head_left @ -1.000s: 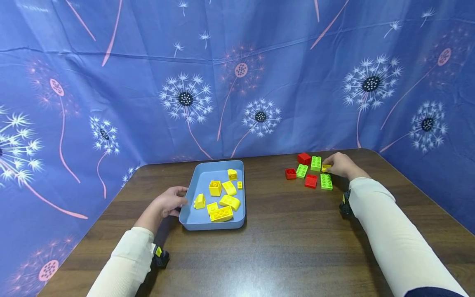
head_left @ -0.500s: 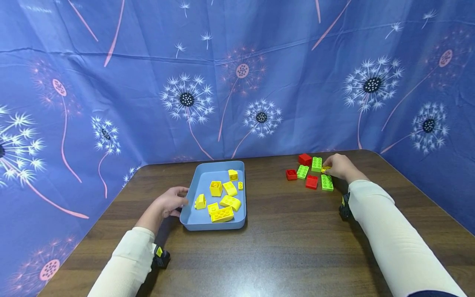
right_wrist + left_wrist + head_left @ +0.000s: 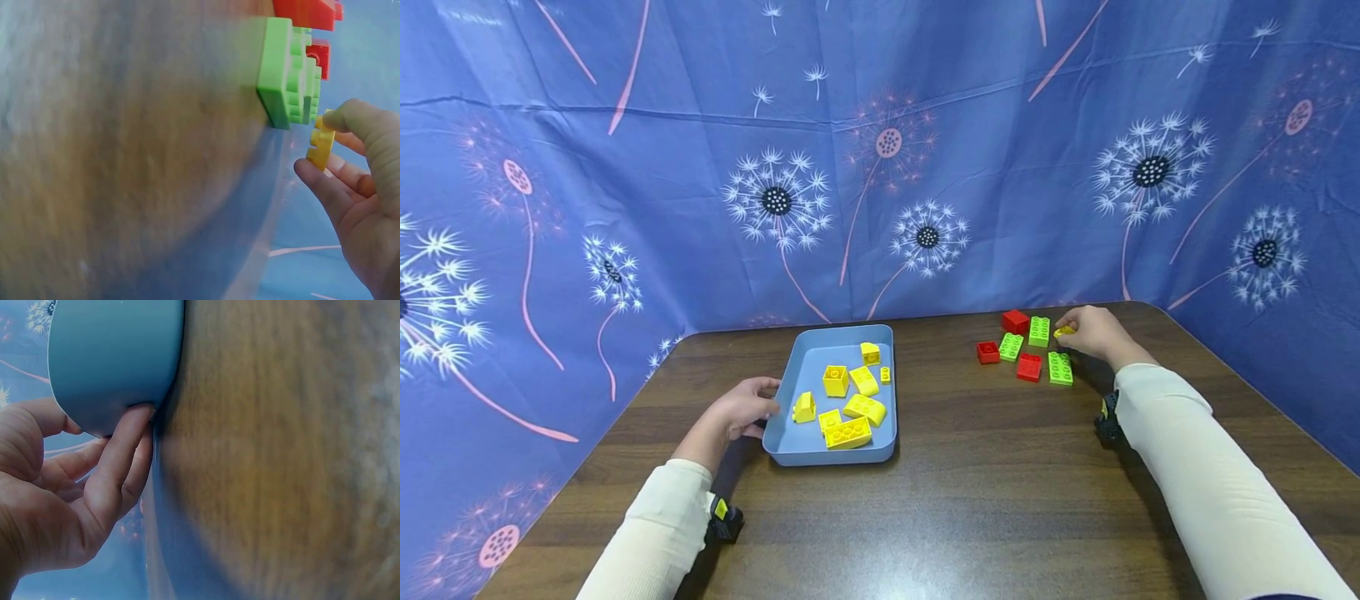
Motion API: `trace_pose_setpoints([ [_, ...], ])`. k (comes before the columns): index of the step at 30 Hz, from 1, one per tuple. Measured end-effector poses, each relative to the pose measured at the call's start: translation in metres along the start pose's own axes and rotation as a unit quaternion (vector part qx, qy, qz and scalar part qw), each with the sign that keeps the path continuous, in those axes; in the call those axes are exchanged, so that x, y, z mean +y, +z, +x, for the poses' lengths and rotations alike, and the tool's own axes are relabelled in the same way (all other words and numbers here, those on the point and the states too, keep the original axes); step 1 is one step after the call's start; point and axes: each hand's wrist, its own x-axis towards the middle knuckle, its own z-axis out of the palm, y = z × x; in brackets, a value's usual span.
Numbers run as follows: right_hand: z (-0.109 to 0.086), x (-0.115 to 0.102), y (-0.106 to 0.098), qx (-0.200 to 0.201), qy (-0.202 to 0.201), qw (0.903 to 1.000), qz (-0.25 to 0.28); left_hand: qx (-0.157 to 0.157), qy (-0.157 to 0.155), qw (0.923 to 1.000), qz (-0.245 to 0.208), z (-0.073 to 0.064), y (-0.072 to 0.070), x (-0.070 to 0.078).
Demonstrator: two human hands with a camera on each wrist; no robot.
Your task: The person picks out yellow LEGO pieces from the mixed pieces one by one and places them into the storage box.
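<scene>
My left hand [image 3: 743,407] is at the left wall of a blue tray [image 3: 887,454]. In the left wrist view, fingers [image 3: 122,447] press the tray's outer wall while another digit reaches over the rim. Several yellow toy bricks, among them a cube-shaped one [image 3: 835,381], lie inside the tray. At the far right, my right hand [image 3: 1096,333] pinches a small yellow brick [image 3: 321,145] between thumb and fingertips, studs showing. It is apart from the green bricks beside it, a near one [image 3: 1060,368] and a farther one [image 3: 1039,331].
Several red and green bricks stand grouped left of my right hand, including a red one [image 3: 1028,367] and another red one [image 3: 988,352]. Brown wooden tabletop [image 3: 955,483] stretches between tray and bricks. A blue dandelion-print cloth [image 3: 1000,150] hangs behind the table.
My right hand has raised the small yellow brick slightly from its place by the green bricks, shifting a little to the right. My left hand stays on the tray.
</scene>
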Motion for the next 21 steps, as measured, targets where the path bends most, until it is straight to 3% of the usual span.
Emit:
trace_pose_setpoints([
  [13, -0.001, -0.014, -0.011, 0.005, -0.072, 0.9959, -0.056, -0.002, 0.003, 0.9999, 0.014, -0.002, 0.000, 0.001],
  [21, -0.004, -0.033, -0.016, 0.018, -0.120, 0.9911, -0.055, -0.003, 0.000, 1.0000, 0.009, -0.002, 0.000, 0.001],
])
